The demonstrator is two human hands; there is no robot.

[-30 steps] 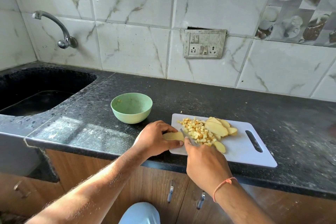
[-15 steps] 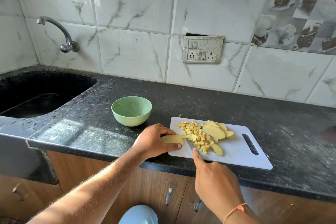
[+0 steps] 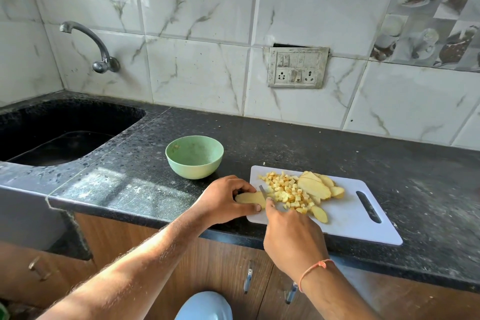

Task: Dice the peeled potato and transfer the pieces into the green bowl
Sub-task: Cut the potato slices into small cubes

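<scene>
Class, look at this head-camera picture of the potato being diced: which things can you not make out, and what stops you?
- Knife handle: hidden inside the right hand; only the thin metal blade shows.
- Pale peeled potato slice: partly covered by the left hand.
- Small specks inside the round green bowl: too small to identify.
- Black stone sink: its left side is cut off by the picture's edge.

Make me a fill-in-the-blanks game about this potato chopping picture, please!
1. The left hand holds a potato slice at the ____ end of the white cutting board.
2. The right hand holds a ____, its blade against that slice.
3. The pile of diced potato lies on the board, not yet in the ____ bowl.
4. The sink is to the ____ of the bowl.

Missing words: left; knife; green; left
</scene>
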